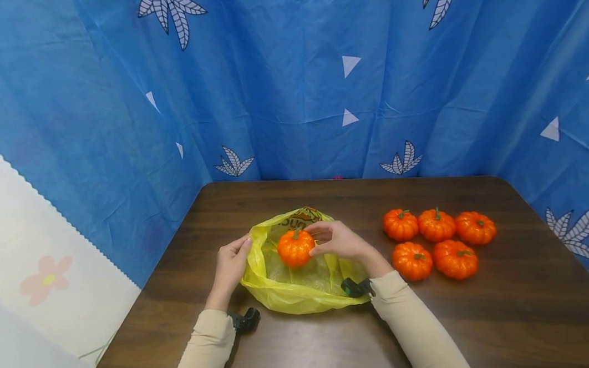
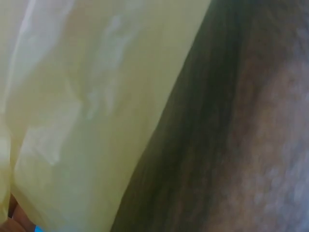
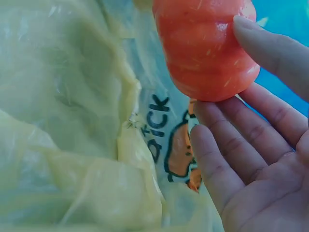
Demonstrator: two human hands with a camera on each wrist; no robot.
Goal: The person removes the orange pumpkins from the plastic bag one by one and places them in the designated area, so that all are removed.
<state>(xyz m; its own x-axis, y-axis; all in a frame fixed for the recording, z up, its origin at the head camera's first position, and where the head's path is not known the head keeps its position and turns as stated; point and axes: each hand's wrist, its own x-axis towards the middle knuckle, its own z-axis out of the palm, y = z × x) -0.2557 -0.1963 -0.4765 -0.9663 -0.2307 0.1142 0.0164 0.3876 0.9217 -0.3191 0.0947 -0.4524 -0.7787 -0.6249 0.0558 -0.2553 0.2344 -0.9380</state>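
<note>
A small orange pumpkin (image 1: 295, 249) with a green stem is held over the open mouth of a yellow plastic bag (image 1: 293, 298). My right hand (image 1: 340, 241) grips it from the right side; in the right wrist view the thumb (image 3: 270, 53) lies along one side and the fingertips touch the other. At the bag's left rim, my left hand (image 1: 232, 261) pinches the plastic between thumb and fingers. The left wrist view is mostly filled by the bag's yellow side (image 2: 96, 111). Dark lettering and a cartoon print (image 3: 181, 150) show on the bag.
Several more orange pumpkins stand in two rows on the right of the brown wooden table (image 1: 517, 318), among them a front one (image 1: 455, 259) and a back one (image 1: 400, 224). A blue patterned curtain (image 1: 299, 84) hangs behind the table's far edge.
</note>
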